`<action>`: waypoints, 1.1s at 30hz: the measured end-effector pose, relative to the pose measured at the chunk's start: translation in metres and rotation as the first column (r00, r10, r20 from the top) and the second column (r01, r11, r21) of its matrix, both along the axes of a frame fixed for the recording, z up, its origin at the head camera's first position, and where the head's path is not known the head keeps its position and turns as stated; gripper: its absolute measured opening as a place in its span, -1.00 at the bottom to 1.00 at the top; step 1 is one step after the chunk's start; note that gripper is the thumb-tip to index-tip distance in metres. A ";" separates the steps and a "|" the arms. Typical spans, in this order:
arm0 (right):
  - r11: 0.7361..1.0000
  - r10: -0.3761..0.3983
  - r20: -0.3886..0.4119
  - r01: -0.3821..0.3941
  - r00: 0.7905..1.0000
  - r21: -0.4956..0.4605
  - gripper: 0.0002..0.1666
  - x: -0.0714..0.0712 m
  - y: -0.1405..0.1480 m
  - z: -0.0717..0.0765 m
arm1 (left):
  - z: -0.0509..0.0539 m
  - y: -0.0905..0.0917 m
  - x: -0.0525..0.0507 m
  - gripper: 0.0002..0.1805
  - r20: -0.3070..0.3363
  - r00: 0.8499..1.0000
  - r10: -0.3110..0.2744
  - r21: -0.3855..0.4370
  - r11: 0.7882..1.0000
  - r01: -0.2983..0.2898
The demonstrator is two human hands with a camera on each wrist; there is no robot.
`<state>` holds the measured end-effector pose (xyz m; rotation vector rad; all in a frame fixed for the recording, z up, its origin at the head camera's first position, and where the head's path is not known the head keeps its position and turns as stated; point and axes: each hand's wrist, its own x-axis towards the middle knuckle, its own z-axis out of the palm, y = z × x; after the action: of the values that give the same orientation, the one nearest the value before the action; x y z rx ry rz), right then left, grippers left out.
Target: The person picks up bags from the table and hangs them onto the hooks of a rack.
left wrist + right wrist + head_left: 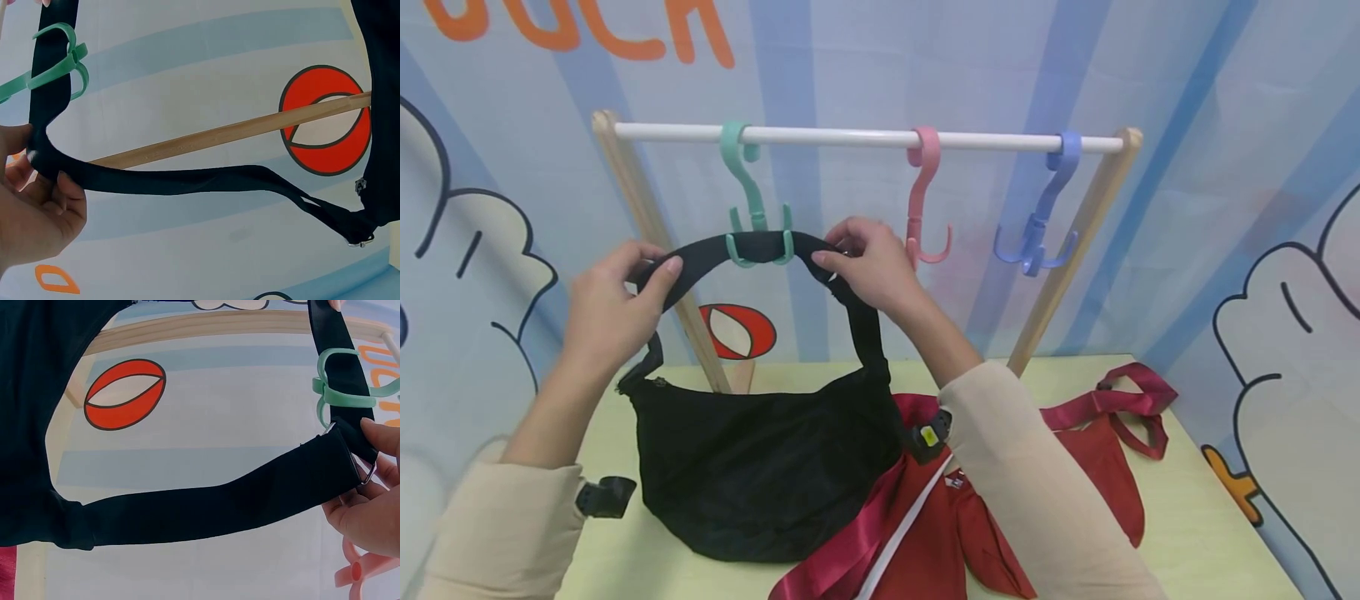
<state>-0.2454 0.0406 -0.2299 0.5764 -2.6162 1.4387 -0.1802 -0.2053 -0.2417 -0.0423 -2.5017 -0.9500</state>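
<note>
A black bag (767, 467) hangs by its strap (700, 254), which lies across the prongs of the green hook (747, 179) on the white bar. My left hand (613, 308) pinches the strap left of the hook; the left wrist view shows the left hand (40, 200) with fingers curled round the strap (169, 181). To the right of the hook my right hand (876, 267) pinches the strap close to a metal buckle. That buckle (367, 474) shows beside the right hand (369, 500) in the right wrist view. The bag's lower edge is over the table.
A pink hook (923, 187) and a blue hook (1045, 208) hang farther right on the white bar (850, 137), which wooden legs hold up. Red bags (925, 533) with shiny straps lie on the pale table (1195, 517), partly behind the black bag and my right sleeve.
</note>
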 end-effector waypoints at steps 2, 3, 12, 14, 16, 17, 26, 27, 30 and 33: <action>1.000 0.005 0.004 -0.005 1.000 0.006 -0.69 0.000 0.000 -0.002 | -0.001 0.001 0.000 -0.60 -0.010 1.000 -0.005 0.003 1.000 0.006; 1.000 0.007 0.005 -0.007 1.000 0.007 -0.68 0.000 0.000 -0.003 | -0.002 0.001 0.001 -0.60 -0.017 1.000 -0.007 0.003 1.000 0.007; 1.000 0.027 0.017 -0.026 0.999 -0.011 -0.67 0.001 0.002 -0.008 | -0.007 0.001 0.000 -0.60 -0.023 0.999 -0.039 0.024 0.999 0.039; 0.999 0.037 0.017 -0.037 0.999 -0.020 -0.67 0.001 0.002 -0.008 | -0.007 0.000 0.000 -0.59 -0.015 0.999 -0.045 0.022 0.999 0.045; 0.999 0.044 0.015 -0.044 0.999 -0.025 -0.68 0.001 0.002 -0.009 | -0.008 0.000 0.000 -0.58 -0.010 0.999 -0.052 0.021 0.998 0.052; 0.999 0.047 0.014 -0.047 0.999 -0.027 -0.68 0.001 0.003 -0.009 | -0.008 0.000 0.000 -0.57 -0.008 0.998 -0.054 0.021 0.998 0.055; 0.998 0.065 -0.009 -0.065 0.998 -0.026 -0.69 0.003 0.004 -0.010 | -0.009 0.000 0.000 -0.57 -0.003 0.997 -0.080 0.021 0.997 0.080; 0.997 0.067 -0.008 -0.067 0.998 -0.025 -0.69 0.003 0.005 -0.010 | -0.009 0.000 0.000 -0.56 0.002 0.997 -0.080 0.019 0.997 0.080; 0.997 0.070 -0.008 -0.070 0.998 -0.025 -0.69 0.004 0.005 -0.010 | -0.010 0.001 0.001 -0.54 0.022 0.996 -0.083 0.013 0.997 0.082; 0.997 0.072 -0.009 -0.072 0.997 -0.021 -0.68 0.005 0.005 -0.010 | -0.010 0.001 0.002 -0.52 0.040 0.996 -0.084 0.006 0.996 0.084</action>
<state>-0.2402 0.0460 -0.2402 0.6794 -2.5957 1.4791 -0.1786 -0.2047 -0.2520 -0.1292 -2.5526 -0.9996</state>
